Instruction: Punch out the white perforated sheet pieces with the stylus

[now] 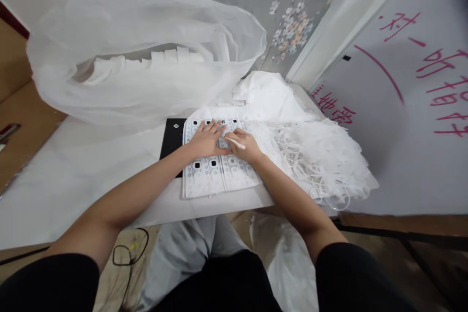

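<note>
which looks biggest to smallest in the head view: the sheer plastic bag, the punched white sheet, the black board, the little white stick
1. sheer plastic bag
2. punched white sheet
3. black board, partly covered by the sheet, so unsure
4. little white stick in the right hand

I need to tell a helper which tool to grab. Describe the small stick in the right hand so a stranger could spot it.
Start at the white table, then find the punched white sheet lying over a black mat near its front edge. Both hands rest on that sheet; the right hand holds a thin white stick slanting across its fingers. Unlike the tangled white strips beside it, it is straight and rigid.
</note>
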{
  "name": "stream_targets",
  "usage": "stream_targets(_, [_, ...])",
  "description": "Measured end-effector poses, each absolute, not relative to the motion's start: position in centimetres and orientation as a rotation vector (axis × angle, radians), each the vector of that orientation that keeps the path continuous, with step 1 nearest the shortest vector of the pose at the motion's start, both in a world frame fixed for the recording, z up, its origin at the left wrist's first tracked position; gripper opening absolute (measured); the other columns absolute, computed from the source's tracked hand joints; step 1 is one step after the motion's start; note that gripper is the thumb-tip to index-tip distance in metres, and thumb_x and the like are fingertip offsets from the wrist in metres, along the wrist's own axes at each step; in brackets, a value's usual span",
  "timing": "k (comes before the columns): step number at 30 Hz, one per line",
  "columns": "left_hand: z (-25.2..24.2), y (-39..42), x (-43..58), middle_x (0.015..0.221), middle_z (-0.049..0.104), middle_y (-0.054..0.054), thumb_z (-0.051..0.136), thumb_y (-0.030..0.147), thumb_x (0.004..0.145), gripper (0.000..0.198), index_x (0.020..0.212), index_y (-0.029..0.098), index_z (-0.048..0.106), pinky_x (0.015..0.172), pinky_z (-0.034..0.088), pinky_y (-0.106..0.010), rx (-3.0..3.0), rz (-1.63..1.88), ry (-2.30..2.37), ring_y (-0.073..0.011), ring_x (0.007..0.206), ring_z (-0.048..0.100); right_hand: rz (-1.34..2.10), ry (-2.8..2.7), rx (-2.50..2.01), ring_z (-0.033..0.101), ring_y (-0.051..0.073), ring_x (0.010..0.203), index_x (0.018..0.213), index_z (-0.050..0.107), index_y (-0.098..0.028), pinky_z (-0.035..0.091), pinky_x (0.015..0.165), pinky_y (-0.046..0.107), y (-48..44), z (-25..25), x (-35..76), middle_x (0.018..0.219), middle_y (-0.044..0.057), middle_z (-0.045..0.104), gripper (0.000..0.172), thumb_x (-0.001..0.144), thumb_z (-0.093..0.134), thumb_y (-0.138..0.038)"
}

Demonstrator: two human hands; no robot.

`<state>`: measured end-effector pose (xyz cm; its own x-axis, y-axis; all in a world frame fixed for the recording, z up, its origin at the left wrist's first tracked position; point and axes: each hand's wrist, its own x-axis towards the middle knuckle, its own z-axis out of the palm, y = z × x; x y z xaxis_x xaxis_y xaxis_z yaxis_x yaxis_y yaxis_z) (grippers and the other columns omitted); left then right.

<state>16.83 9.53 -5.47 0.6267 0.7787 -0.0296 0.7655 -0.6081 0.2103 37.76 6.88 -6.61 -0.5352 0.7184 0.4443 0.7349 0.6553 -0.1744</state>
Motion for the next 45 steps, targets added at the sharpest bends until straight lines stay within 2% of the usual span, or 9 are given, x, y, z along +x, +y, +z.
stream_targets(4, [-5.4, 9.5, 16.8, 0.173, 0.014, -0.014, 0.037, 0.089, 0.086, 0.112, 0.166, 0.012, 0.021, 0.128, -0.003, -0.056, 2.654, 0.070, 1.275, -0.0373, 0.160, 0.008, 0.026, -2.119, -1.274, 0.065, 0.022, 0.093, 0.103, 0.074, -0.020, 0.054, 0.085, 0.035, 7.6, -6.1, 38.4, 0.103, 0.007, 0.077, 0.029, 0.103, 0.045, -0.023])
stream_targets(9, [-5.3, 9.5, 16.7, 0.173, 0.015, -0.012, 0.040, 0.094, 0.080, 0.117, 0.167, 0.018, 0.019, 0.129, -0.003, -0.055, 2.624, 0.102, 1.264, -0.0375, 0.160, 0.008, 0.435, -1.790, -1.383, 0.071, 0.021, 0.085, 0.092, 0.076, -0.019, 0.054, 0.066, 0.029, 7.3, -5.1, 41.3, 0.104, 0.008, 0.077, 0.031, 0.098, 0.055, -0.040])
stream_targets(12, [-5.3, 9.3, 16.6, 0.172, 0.017, -0.014, 0.042, 0.095, 0.079, 0.117, 0.167, 0.019, 0.021, 0.129, -0.001, -0.056, 2.623, 0.165, 1.239, -0.0388, 0.160, 0.011, 0.572, -1.712, -1.388, 0.072, 0.022, 0.085, 0.088, 0.078, -0.018, 0.053, 0.064, 0.028, 6.6, -5.0, 43.1, 0.101, 0.009, 0.078, 0.034, 0.093, 0.061, -0.047])
stream_targets(16, [-5.1, 9.1, 16.4, 0.173, 0.018, -0.012, 0.046, 0.088, 0.086, 0.102, 0.166, 0.028, 0.026, 0.127, 0.000, -0.061, 2.643, 0.225, 1.163, -0.0405, 0.159, 0.013, 0.649, -1.706, -1.370, 0.071, 0.022, 0.084, 0.095, 0.080, -0.019, 0.054, 0.071, 0.031, 5.8, -5.7, 43.5, 0.097, 0.007, 0.079, 0.034, 0.090, 0.066, -0.050])
stream_targets(21, [-4.8, 8.9, 16.4, 0.173, 0.020, -0.001, 0.043, 0.068, 0.100, 0.064, 0.159, 0.043, 0.037, 0.127, -0.001, -0.059, 2.742, 0.238, 0.949, -0.0341, 0.160, 0.011, 0.672, -1.804, -1.358, 0.067, 0.019, 0.077, 0.101, 0.082, -0.019, 0.051, 0.070, 0.029, 5.9, -6.3, 43.0, 0.092, 0.004, 0.079, 0.038, 0.090, 0.067, -0.053])
stream_targets(24, [-4.8, 8.8, 16.4, 0.172, 0.025, -0.001, 0.044, 0.065, 0.101, 0.062, 0.159, 0.043, 0.037, 0.128, 0.001, -0.058, 2.748, 0.236, 0.927, -0.0333, 0.160, 0.014, 0.650, -1.830, -1.403, 0.058, 0.014, 0.064, 0.104, 0.082, -0.018, 0.043, 0.060, 0.026, 5.9, -6.4, 43.1, 0.080, 0.002, 0.075, 0.041, 0.091, 0.066, -0.054])
stream_targets(29, [-4.8, 8.9, 16.4, 0.171, 0.027, -0.004, 0.046, 0.065, 0.101, 0.062, 0.159, 0.041, 0.039, 0.128, 0.005, -0.058, 2.741, 0.229, 0.939, -0.0343, 0.159, 0.017, 0.635, -1.836, -1.390, 0.055, 0.013, 0.061, 0.102, 0.082, -0.018, 0.041, 0.058, 0.025, 5.9, -6.5, 43.2, 0.076, 0.002, 0.074, 0.038, 0.091, 0.067, -0.051])
stream_targets(40, [-4.8, 8.8, 16.5, 0.171, 0.028, -0.002, 0.043, 0.065, 0.102, 0.061, 0.157, 0.040, 0.042, 0.128, 0.003, -0.055, 2.729, 0.230, 0.945, -0.0343, 0.159, 0.016, 0.563, -1.884, -1.334, 0.071, 0.022, 0.085, 0.100, 0.081, -0.019, 0.054, 0.076, 0.034, 5.7, -6.0, 42.6, 0.097, 0.008, 0.079, 0.026, 0.095, 0.065, -0.038])
stream_targets(45, [-4.6, 8.9, 16.4, 0.172, 0.026, -0.002, 0.040, 0.068, 0.101, 0.064, 0.159, 0.040, 0.039, 0.128, 0.003, -0.055, 2.717, 0.207, 0.933, -0.0341, 0.159, 0.017, 0.369, -2.108, -1.296, 0.068, 0.027, 0.103, 0.106, 0.079, -0.019, 0.053, 0.094, 0.042, 5.3, -5.2, 42.1, 0.105, 0.010, 0.077, 0.025, 0.100, 0.058, -0.033])
